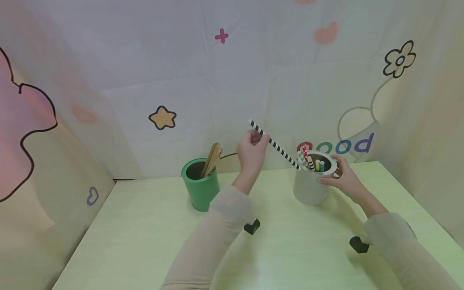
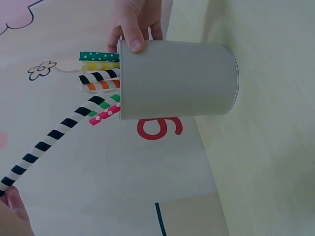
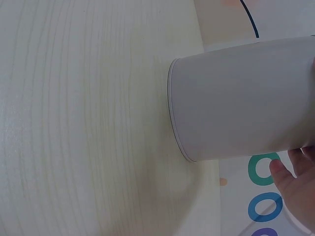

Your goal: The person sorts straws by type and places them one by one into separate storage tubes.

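My left hand pinches a black-and-white striped paper straw near its upper end. The straw slants down to the right, its lower end at the left rim of a whitish cup. Whether that end is inside the rim I cannot tell. Several short-looking patterned straws stick out of the cup, in teal, yellow, orange, green and pink. My right hand grips the cup's right side by the rim, thumb on the near wall. In the right wrist view the upright cup hides part of that hand.
Left of the whitish cup stands a green cup with flat wooden sticks leaning in it. Both cups stand near the back edge of the pale table. A printed cloth hangs behind.
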`<state>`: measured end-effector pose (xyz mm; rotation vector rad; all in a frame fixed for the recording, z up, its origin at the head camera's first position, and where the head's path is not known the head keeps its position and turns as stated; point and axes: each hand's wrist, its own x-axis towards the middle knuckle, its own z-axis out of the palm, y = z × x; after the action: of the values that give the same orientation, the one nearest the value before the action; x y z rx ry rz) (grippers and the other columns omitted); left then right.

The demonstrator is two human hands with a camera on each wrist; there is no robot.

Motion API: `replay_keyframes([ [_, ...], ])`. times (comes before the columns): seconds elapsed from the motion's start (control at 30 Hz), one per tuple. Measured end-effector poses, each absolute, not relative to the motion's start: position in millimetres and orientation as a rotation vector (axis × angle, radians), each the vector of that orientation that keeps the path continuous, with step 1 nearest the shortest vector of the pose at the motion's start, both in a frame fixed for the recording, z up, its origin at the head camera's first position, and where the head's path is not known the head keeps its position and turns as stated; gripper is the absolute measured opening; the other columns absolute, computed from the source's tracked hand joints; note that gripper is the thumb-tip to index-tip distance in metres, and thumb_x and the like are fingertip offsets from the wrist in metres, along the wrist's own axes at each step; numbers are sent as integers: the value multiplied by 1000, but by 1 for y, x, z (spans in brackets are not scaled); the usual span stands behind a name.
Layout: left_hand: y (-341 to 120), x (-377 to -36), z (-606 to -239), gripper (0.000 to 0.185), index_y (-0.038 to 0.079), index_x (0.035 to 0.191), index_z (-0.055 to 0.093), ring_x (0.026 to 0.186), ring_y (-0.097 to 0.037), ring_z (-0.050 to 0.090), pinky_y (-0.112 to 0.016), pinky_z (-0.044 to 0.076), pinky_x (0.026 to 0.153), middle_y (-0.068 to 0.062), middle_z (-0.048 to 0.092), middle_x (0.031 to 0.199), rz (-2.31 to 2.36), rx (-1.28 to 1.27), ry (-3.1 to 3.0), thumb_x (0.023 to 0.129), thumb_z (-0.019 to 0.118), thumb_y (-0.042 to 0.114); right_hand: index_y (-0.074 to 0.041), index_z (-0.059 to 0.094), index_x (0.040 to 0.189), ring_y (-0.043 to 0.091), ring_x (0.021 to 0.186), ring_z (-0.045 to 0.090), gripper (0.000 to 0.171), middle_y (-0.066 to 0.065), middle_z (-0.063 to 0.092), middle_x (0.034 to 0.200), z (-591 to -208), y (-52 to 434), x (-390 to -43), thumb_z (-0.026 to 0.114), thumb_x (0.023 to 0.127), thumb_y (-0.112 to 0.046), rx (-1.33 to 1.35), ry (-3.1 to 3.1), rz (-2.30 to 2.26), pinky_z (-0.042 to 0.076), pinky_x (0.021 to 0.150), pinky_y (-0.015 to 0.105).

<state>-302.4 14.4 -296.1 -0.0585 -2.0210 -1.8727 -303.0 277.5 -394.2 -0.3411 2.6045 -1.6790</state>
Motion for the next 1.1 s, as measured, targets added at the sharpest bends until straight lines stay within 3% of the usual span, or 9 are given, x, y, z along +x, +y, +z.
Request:
replay_keyframes([
  [1.1,67,-292,-307,16,8,94,61,83,-9,63,-12,48,70,-2,66,90,-1653,-298,-2196,84,59,20,-6,-2,138,42,130,17,88,23,16,141,-393,277,-302,64,81,-14,-347,2607,-1665,26,100,54],
])
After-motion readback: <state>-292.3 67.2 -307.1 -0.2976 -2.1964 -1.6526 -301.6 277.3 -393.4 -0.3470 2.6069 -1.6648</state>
